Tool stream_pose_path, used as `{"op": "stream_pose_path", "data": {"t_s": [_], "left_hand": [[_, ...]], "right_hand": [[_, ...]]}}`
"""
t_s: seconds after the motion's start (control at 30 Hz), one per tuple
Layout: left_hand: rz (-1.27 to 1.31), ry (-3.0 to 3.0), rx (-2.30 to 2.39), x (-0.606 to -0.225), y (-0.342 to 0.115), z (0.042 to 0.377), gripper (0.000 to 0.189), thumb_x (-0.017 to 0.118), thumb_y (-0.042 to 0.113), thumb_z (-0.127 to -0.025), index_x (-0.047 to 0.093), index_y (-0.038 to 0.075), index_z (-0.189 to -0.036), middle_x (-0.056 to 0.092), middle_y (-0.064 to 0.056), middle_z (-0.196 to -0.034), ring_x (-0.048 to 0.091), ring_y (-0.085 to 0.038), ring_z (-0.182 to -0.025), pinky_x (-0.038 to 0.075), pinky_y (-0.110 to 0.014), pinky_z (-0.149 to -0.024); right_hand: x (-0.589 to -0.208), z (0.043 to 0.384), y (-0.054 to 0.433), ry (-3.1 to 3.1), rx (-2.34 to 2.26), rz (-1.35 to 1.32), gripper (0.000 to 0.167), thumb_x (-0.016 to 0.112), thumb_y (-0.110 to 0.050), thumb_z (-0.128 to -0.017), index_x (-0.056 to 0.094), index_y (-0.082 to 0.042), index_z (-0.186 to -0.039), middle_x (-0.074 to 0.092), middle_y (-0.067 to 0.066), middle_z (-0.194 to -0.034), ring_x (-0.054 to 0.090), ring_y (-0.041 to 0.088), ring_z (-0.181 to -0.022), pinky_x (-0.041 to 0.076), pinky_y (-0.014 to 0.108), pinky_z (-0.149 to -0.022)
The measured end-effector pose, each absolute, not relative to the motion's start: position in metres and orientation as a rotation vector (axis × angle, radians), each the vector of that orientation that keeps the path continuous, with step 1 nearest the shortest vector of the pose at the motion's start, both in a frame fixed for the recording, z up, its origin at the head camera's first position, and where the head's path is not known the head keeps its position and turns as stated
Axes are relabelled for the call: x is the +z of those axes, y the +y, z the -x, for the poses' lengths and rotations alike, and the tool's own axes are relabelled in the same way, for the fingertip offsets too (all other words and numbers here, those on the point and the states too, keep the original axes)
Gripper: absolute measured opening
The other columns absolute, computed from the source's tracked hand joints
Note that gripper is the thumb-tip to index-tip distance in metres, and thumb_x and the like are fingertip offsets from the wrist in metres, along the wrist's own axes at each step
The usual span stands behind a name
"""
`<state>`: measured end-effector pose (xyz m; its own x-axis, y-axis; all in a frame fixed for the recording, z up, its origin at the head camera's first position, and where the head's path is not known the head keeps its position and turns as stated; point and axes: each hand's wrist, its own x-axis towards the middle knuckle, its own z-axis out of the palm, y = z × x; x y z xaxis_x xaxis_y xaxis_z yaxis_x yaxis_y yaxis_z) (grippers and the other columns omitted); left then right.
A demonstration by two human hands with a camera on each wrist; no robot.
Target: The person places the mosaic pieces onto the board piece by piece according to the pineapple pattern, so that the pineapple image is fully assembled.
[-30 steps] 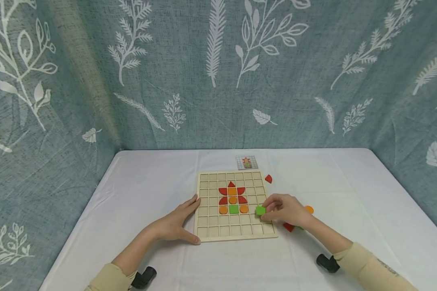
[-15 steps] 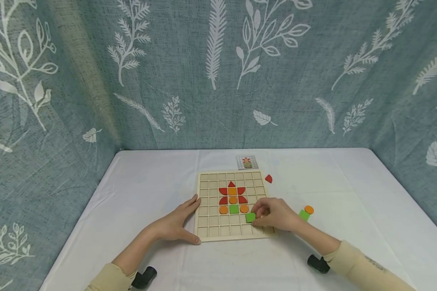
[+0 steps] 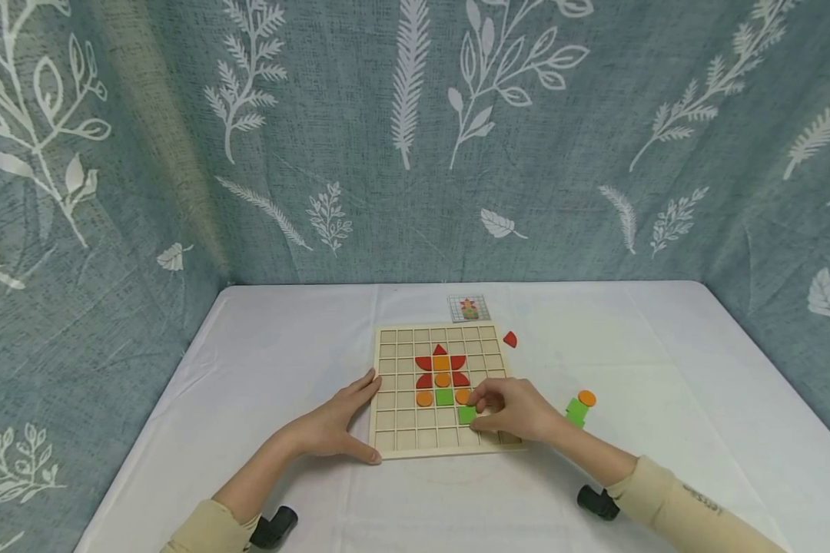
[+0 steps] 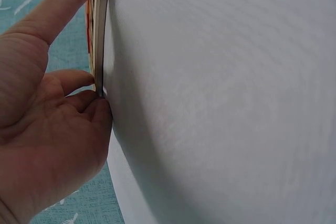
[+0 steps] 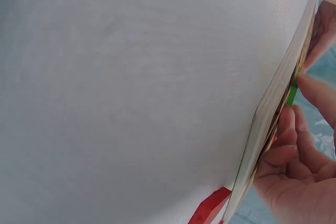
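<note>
A grid board (image 3: pixel 405 420) of pale, matt wood lies between the left hand (image 3: pixel 332 424) and right hand (image 3: pixel 519 409), a green tile (image 3: pixel 466 415) with a smooth, painted-looking finish at the latter. White tablecloth (image 3: pixel 283 322), matt and lightly creased, spreads beneath both; beyond them hangs a rough-textured, woven cloth curtain (image 3: pixel 560 192).

Looks like a screened-off spot, judging by leaf-print fabric (image 3: pixel 360 138) on three sides and a desk (image 3: pixel 297 330) under white cloth (image 3: pixel 664 346); can't tell home from lab.

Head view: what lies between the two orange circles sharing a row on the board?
A green square lies between those two orange circles, as the head view shows.
</note>
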<state>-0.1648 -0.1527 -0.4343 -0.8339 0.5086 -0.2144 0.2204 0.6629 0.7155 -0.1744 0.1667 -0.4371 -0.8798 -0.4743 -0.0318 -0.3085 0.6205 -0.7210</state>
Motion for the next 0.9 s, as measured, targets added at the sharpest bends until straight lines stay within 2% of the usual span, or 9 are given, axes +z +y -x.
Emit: {"op": "stream_pose_path", "data": {"t_s": [0.27, 0.6, 0.9], "left_hand": [[-0.569, 2.482, 0.994, -0.435, -0.151, 0.163, 0.115, 0.09, 0.032, -0.067, 0.022, -0.001, -0.153, 0.008, -0.019, -0.161, 0.008, -0.041, -0.146, 0.017, -0.06, -0.113], [-0.572, 2.479, 1.002, -0.436, -0.151, 0.161, 0.115, 0.089, 0.033, -0.068, 0.021, -0.001, -0.153, 0.007, -0.018, -0.162, 0.007, -0.042, -0.146, 0.016, -0.061, -0.113], [-0.558, 2.485, 0.995, -0.437, -0.15, 0.159, 0.115, 0.09, 0.033, -0.068, 0.022, 0.0, -0.154, 0.008, -0.018, -0.162, 0.007, -0.041, -0.146, 0.017, -0.06, -0.113]], "right_hand": [[-0.438, 0.173, 0.17, 2.619, -1.147, 0.655, 0.016, 0.078, -0.012, -0.082, 0.07, -0.013, -0.096, 0.062, -0.009, -0.081, 0.052, 0.011, -0.072, 0.042, 0.022, -0.063], [-0.441, 0.172, 0.195, 2.599, -1.179, 0.582, 0.013, 0.072, -0.017, -0.088, 0.071, -0.017, -0.1, 0.066, -0.009, -0.087, 0.058, 0.014, -0.078, 0.047, 0.025, -0.067], [-0.431, 0.171, 0.242, 2.648, -1.152, 0.472, 0.018, 0.071, -0.02, -0.088, 0.071, -0.013, -0.105, 0.064, -0.003, -0.092, 0.052, 0.015, -0.073, 0.043, 0.026, -0.056]]}}
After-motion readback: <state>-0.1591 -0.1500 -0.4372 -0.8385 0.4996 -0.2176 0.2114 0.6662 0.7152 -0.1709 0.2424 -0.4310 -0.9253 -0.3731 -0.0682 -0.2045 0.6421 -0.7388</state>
